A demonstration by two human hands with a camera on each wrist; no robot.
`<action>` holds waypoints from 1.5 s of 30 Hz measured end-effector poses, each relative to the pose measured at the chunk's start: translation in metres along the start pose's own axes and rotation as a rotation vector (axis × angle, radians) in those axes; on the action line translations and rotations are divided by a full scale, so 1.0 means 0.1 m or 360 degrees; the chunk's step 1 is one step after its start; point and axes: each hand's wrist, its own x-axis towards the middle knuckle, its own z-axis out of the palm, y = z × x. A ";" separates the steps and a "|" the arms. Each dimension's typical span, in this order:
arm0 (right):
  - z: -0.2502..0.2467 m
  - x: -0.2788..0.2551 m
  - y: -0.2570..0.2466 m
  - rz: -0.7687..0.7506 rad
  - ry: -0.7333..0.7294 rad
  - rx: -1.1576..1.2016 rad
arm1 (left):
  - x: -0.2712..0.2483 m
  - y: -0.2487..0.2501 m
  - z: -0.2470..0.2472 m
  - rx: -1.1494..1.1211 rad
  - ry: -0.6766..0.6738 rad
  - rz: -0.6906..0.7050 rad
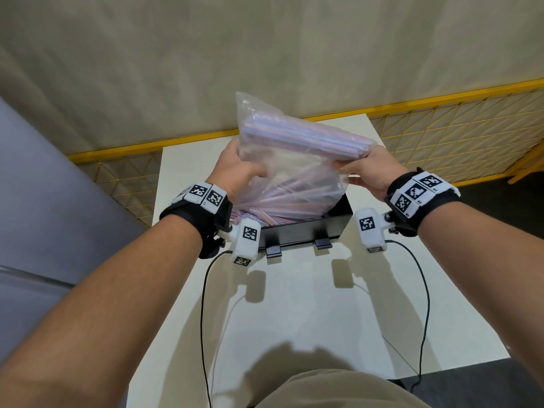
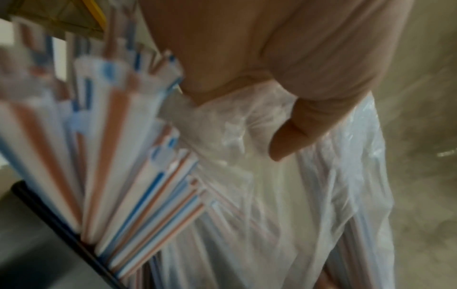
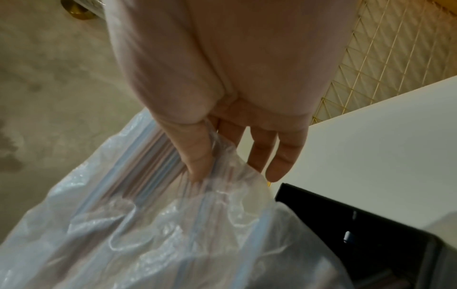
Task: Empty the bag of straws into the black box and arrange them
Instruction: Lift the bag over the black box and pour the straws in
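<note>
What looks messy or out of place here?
The red-and-blue striped straws in the black box lie fanned at mixed angles, some poking above its rim. Both hands, left and right, hold the clear plastic bag over it, with more straws inside.

Black wrist straps [image 1: 203, 212] with white tagged camera blocks [image 1: 246, 241], black cables [image 1: 203, 304]

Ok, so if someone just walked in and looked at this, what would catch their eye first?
The clear bag of striped straws, held up over the middle of the white table by the left hand and right hand. Below it, straws are already spilling into the black box.
</note>
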 end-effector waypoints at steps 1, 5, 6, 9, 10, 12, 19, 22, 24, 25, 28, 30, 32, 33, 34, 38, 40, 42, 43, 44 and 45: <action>-0.02 0.00 0.00 0.0011 -0.0001 -0.0019 | 0.00 0.00 -0.01 -0.0109 0.0022 -0.0030; -0.05 0.00 0.01 0.0039 -0.0036 -0.0104 | -0.01 0.06 -0.06 -0.0480 -0.0018 -0.0103; -0.05 0.01 0.01 0.0035 -0.0045 -0.0135 | 0.00 0.07 -0.07 -0.0488 -0.0033 -0.0094; -0.04 0.02 0.00 -0.0004 -0.0076 -0.0293 | -0.02 0.13 -0.04 -0.0367 -0.0025 -0.0077; -0.04 0.02 -0.01 -0.0027 -0.0092 -0.0360 | -0.02 0.13 -0.02 -0.0309 0.0002 -0.0063; -0.05 0.01 -0.02 -0.0083 -0.0081 -0.0446 | -0.02 0.13 0.00 -0.0254 0.0049 -0.0014; -0.07 -0.02 -0.04 -0.0146 0.0064 -0.0542 | 0.02 0.08 0.03 -0.0269 0.0123 0.0119; -0.05 -0.01 -0.02 -0.0243 0.0144 -0.0585 | 0.00 0.10 0.03 -0.0307 0.0124 0.0142; -0.04 -0.02 -0.03 -0.0334 0.0175 -0.0582 | -0.01 0.12 0.04 -0.0323 0.0125 0.0155; -0.04 -0.03 -0.03 -0.0367 0.0178 -0.0576 | -0.02 0.12 0.04 -0.0326 0.0124 0.0162; -0.02 -0.03 -0.04 -0.0365 0.0140 -0.0548 | -0.04 0.13 0.05 -0.0318 0.0120 0.0168; -0.02 -0.02 -0.05 -0.0312 0.0085 -0.0567 | -0.04 0.13 0.06 -0.0333 0.0134 0.0179; -0.03 0.00 -0.05 -0.0298 0.0055 -0.0632 | -0.04 0.13 0.07 -0.0348 0.0152 0.0186; -0.04 0.00 -0.05 -0.0314 0.0054 -0.0669 | -0.04 0.14 0.07 -0.0338 0.0157 0.0186; -0.04 0.00 -0.05 -0.0341 0.0060 -0.0707 | -0.04 0.15 0.08 -0.0321 0.0154 0.0187; 0.00 -0.04 -0.12 -0.0439 0.0031 -0.0667 | -0.05 0.18 0.10 -0.0307 0.0168 0.0200; 0.02 -0.05 -0.13 -0.0420 -0.0022 -0.0564 | -0.04 0.18 0.11 -0.0310 0.0184 0.0242; 0.04 -0.03 -0.11 -0.0325 -0.0071 -0.0492 | -0.03 0.17 0.10 -0.0305 0.0192 0.0284; 0.05 -0.02 -0.09 -0.0274 -0.0084 -0.0481 | -0.02 0.16 0.10 -0.0313 0.0199 0.0304; 0.06 -0.02 -0.07 -0.0239 -0.0079 -0.0482 | -0.02 0.16 0.09 -0.0321 0.0204 0.0320; 0.07 -0.02 -0.05 -0.0232 -0.0064 -0.0482 | -0.02 0.16 0.09 -0.0324 0.0207 0.0333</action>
